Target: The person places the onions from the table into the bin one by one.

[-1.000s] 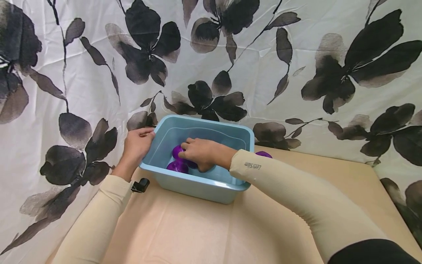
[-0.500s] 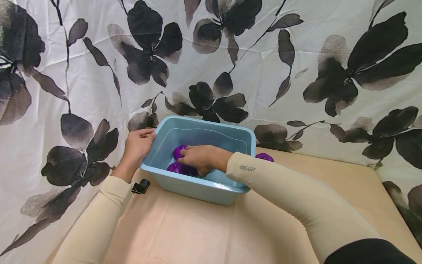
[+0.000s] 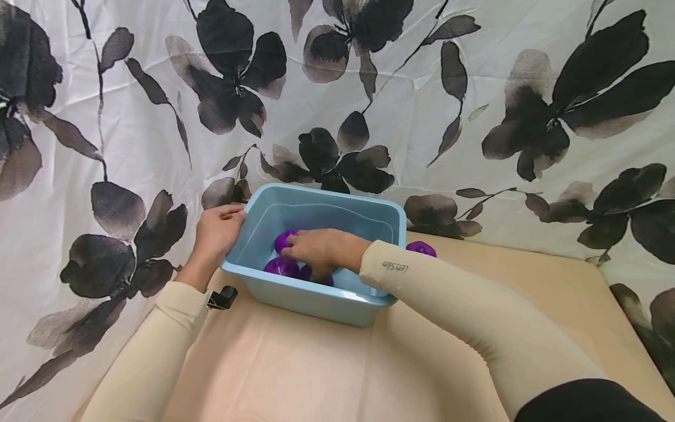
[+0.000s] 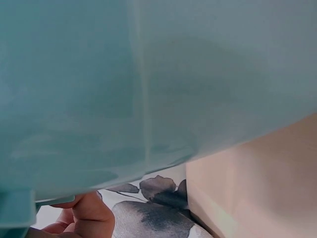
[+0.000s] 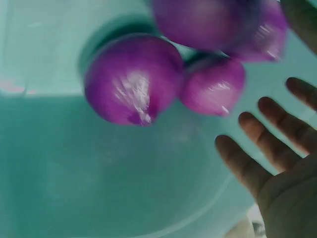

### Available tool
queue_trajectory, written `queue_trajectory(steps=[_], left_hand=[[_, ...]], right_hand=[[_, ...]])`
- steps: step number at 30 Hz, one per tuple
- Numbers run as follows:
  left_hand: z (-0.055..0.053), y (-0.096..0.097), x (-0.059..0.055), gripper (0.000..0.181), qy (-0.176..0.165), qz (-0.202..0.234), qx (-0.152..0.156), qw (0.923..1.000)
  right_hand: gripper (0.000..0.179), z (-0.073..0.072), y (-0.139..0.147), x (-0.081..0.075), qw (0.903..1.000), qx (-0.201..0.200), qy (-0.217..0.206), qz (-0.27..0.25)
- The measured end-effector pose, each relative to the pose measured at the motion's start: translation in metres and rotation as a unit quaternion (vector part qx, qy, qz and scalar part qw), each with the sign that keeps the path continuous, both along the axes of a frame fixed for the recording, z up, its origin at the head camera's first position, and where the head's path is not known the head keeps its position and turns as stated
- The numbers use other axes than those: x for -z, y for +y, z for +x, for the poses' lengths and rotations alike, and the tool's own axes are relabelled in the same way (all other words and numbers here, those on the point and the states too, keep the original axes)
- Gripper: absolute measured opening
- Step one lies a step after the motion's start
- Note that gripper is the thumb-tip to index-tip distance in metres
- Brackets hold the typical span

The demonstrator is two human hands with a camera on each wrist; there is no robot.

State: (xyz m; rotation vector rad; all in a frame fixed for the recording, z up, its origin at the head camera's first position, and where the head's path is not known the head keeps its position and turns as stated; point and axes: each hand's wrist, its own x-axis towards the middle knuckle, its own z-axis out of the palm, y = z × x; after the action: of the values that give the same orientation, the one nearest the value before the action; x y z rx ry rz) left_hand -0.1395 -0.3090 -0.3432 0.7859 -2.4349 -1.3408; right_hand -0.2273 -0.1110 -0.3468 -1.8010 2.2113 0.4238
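A light blue plastic basin (image 3: 311, 303) stands on the table. My left hand (image 3: 218, 232) grips its left rim; in the left wrist view the curled fingers (image 4: 92, 215) show beneath the rim, below the basin's wall. My right hand (image 3: 319, 251) is inside the basin, over several glossy purple onions. One onion (image 3: 282, 267) lies near the front wall, another (image 3: 285, 241) behind it, by the fingertips. In the right wrist view the fingers (image 5: 277, 144) are spread and nearly straight, apart from the onion (image 5: 133, 82) and the smaller onion (image 5: 214, 89).
Another purple onion (image 3: 422, 249) lies on the table outside the basin's right end. The table (image 3: 295, 375) has a peach cover. Behind it and to the left hangs a white cloth (image 3: 437, 140) with dark flowers. A small black device (image 3: 223, 298) sits at the left wrist.
My right hand shifts slightly within the basin and its fingers spread; an onion earlier mostly covered by it now shows below the palm. The left hand stays on the rim.
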Motion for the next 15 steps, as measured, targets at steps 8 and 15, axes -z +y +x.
queue_trajectory(steps=[8, 15], left_hand=[[-0.002, 0.002, -0.001, 0.038, -0.002, -0.002, 0.005, 1.0000], [0.000, 0.001, 0.001, 0.040, -0.006, -0.008, 0.006, 0.9999]], right_hand=[[0.081, -0.013, 0.035, -0.043, 0.9908, 0.080, -0.023, -0.107], [0.081, -0.031, 0.082, -0.062, 0.9737, 0.143, -0.042, -0.172]])
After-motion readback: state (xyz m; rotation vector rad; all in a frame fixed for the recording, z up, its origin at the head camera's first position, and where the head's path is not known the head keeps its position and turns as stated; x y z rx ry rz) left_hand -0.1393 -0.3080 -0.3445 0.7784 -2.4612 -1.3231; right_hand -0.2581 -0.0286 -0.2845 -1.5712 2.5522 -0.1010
